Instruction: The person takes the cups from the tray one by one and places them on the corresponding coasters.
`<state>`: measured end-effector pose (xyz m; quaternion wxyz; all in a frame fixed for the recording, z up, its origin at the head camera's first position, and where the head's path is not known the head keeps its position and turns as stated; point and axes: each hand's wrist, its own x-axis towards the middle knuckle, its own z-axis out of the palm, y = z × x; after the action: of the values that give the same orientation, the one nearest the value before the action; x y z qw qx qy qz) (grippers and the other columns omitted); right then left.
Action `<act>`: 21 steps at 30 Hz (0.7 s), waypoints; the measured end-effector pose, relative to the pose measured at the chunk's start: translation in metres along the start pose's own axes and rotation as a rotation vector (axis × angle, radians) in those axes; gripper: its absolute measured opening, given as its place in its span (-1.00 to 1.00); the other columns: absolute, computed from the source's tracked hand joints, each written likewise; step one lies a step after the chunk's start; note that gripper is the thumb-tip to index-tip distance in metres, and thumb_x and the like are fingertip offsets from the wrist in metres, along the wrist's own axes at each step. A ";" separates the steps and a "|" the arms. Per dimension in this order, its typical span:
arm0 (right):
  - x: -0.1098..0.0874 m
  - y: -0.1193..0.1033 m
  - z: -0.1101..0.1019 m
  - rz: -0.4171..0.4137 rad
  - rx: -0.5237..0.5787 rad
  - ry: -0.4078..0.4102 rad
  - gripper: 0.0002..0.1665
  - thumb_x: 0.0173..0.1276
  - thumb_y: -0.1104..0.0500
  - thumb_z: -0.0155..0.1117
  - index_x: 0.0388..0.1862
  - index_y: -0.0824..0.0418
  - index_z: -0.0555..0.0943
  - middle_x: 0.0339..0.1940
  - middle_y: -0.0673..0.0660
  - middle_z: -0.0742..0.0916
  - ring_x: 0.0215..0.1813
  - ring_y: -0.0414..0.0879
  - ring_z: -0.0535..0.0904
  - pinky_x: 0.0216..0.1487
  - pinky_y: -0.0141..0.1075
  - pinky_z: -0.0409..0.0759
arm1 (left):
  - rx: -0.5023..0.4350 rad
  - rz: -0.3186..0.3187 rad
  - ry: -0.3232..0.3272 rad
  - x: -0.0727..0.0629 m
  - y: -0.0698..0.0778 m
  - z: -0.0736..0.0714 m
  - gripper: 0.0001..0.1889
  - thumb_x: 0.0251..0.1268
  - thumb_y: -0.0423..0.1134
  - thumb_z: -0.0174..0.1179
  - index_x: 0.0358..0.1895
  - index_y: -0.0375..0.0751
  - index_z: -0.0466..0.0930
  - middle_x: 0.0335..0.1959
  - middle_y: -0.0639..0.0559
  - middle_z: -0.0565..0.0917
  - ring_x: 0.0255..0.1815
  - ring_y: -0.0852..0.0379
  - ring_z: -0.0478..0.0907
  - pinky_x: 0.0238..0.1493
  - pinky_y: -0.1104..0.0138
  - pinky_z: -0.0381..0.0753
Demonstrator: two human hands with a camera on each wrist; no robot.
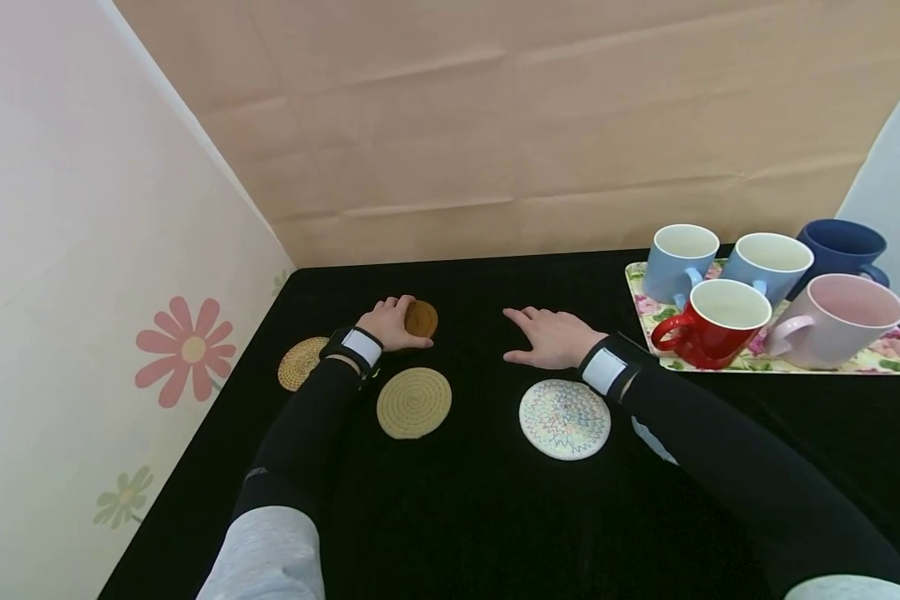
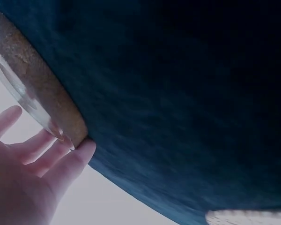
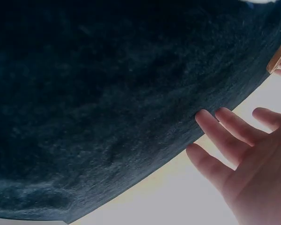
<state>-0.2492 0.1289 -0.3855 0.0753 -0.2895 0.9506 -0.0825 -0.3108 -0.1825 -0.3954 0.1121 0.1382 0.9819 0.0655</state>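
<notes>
In the head view, my left hand [image 1: 392, 323] is at the round brown wooden coaster [image 1: 422, 320], thumb at its near edge and fingers at its far left edge. The left wrist view shows those fingers [image 2: 68, 164] against the rim of this thick coaster [image 2: 42, 79], which has a shiny face. My right hand [image 1: 557, 337] hovers over the black cloth with fingers spread, holding nothing. Just nearer than it lies a round white coaster [image 1: 565, 419] with a coloured zigzag pattern. A beige coiled coaster [image 1: 414, 403] lies nearer than my left hand, and a woven straw coaster [image 1: 300, 364] is partly behind the left wrist.
On the right, a floral tray [image 1: 896, 360] carries several mugs: a red mug [image 1: 720, 325], a pink mug [image 1: 840, 321], a dark blue mug [image 1: 840, 246] and light blue ones. A flowered wall [image 1: 187, 208] borders the table's left; brown paper [image 1: 495, 125] covers the back.
</notes>
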 end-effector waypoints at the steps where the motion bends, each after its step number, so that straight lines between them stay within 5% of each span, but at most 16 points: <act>1: 0.001 0.000 -0.001 0.005 -0.002 -0.004 -0.03 0.36 -0.29 0.14 0.53 0.24 0.14 0.37 0.36 0.42 0.30 0.25 0.41 0.20 0.08 0.44 | 0.001 0.001 -0.001 0.001 0.003 0.000 -0.01 0.01 0.38 0.25 0.45 -0.08 0.13 0.26 -0.24 0.37 0.17 -0.18 0.34 0.04 -0.02 0.48; 21: 0.004 0.011 -0.006 0.071 -0.004 -0.023 -0.01 0.36 -0.30 0.14 0.53 0.24 0.12 0.40 0.39 0.37 0.34 0.28 0.35 0.23 0.14 0.39 | 0.061 0.078 -0.040 0.018 0.062 0.005 0.00 -0.01 0.40 0.27 0.46 0.01 0.12 0.27 -0.13 0.36 0.18 -0.07 0.32 0.06 0.05 0.49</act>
<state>-0.2601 0.1365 -0.3819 0.0887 -0.2565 0.9596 -0.0744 -0.3101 -0.1182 -0.3944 0.1249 0.1811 0.9748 0.0372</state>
